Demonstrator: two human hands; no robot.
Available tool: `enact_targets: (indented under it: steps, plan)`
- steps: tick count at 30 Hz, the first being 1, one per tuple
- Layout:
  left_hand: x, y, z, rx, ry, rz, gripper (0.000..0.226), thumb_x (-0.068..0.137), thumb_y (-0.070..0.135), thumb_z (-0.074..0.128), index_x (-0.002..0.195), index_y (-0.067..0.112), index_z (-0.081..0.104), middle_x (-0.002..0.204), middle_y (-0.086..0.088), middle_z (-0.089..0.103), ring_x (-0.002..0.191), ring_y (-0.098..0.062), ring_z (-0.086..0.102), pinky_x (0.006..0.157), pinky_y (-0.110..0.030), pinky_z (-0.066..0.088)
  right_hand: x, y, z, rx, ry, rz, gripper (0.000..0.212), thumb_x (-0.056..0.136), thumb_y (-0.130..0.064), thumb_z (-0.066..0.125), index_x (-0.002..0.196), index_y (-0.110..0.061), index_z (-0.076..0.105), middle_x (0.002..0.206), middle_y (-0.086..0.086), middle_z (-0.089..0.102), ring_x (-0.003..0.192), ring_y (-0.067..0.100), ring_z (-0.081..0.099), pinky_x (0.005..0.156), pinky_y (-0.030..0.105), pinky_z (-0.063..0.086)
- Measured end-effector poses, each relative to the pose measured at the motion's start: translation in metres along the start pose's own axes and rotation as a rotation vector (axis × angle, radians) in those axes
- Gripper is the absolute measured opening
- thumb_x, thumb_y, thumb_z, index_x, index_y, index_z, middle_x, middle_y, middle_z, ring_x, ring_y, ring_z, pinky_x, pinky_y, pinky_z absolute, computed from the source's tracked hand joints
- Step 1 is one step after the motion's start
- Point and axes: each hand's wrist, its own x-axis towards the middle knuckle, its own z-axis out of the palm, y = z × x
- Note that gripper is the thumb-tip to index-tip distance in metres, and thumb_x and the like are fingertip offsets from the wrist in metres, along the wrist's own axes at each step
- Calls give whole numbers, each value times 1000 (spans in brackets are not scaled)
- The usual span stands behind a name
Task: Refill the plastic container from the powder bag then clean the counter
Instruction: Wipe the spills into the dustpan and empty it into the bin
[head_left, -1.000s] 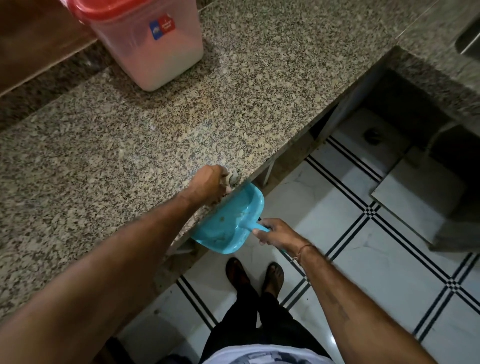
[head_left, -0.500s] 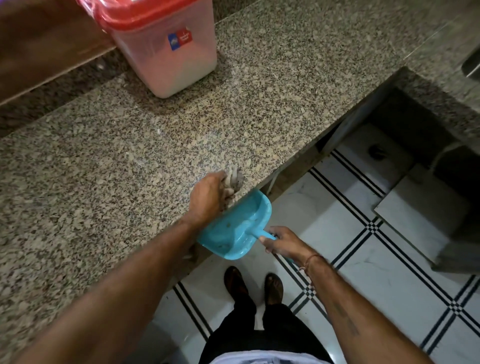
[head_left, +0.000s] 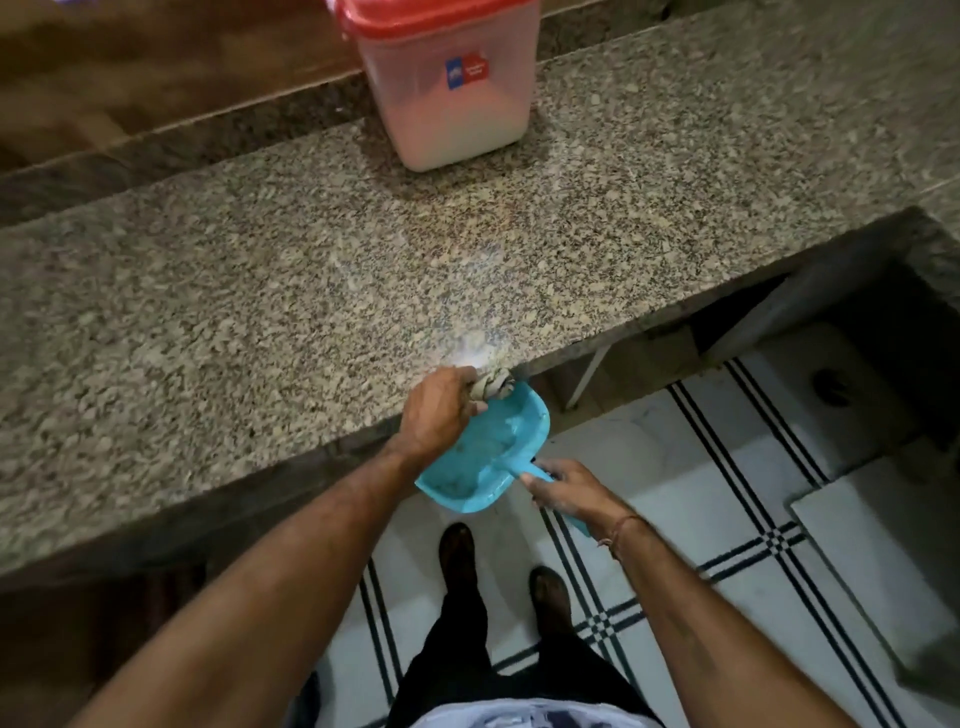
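Observation:
A clear plastic container (head_left: 457, 104) with a red lid stands at the back of the granite counter (head_left: 260, 291), white powder showing through its wall. My left hand (head_left: 441, 415) is shut on a bunched grey cloth (head_left: 491, 387) at the counter's front edge. Just in front of it lies a small patch of white powder (head_left: 475, 356). My right hand (head_left: 566, 486) grips the handle of a blue dustpan (head_left: 485, 457), held just below the counter's edge under the cloth. Some dust lies in the pan. No powder bag is in view.
A wooden ledge (head_left: 156, 78) runs behind the counter. At the right the counter turns around a dark recess (head_left: 883, 332). Below is a white tiled floor (head_left: 727, 493) with black stripes, and my feet (head_left: 498, 566) stand by the counter.
The view has shifted, so the container now sits further right and lower. The cloth hand stays at the counter's edge above the dustpan, with little other movement.

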Motion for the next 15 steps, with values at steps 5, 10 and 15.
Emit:
enact_targets:
  steps: [5, 10, 15]
  plan:
    - [-73, -24, 17, -287, 81, -338, 22, 79, 30, 81, 82, 16, 65, 80, 0, 68, 75, -20, 64, 62, -32, 52, -15, 12, 2, -128, -150, 6, 29, 99, -36, 67, 104, -8, 72, 88, 2, 63, 81, 13, 59, 75, 24, 53]
    - [-171, -74, 29, -519, 302, -646, 28, 74, 38, 77, 84, 13, 67, 77, 0, 71, 72, -17, 63, 63, -32, 48, -24, 21, 55, -294, -280, -43, 41, 85, -46, 71, 99, -8, 73, 77, 0, 66, 71, 11, 60, 70, 30, 49]
    - [-277, -132, 32, -671, 508, -927, 20, 85, 27, 80, 93, 12, 70, 84, 0, 73, 81, -23, 68, 70, -31, 51, -34, 27, 142, -487, -473, -57, 19, 95, -34, 70, 96, -15, 75, 74, 0, 65, 68, 11, 59, 66, 28, 49]
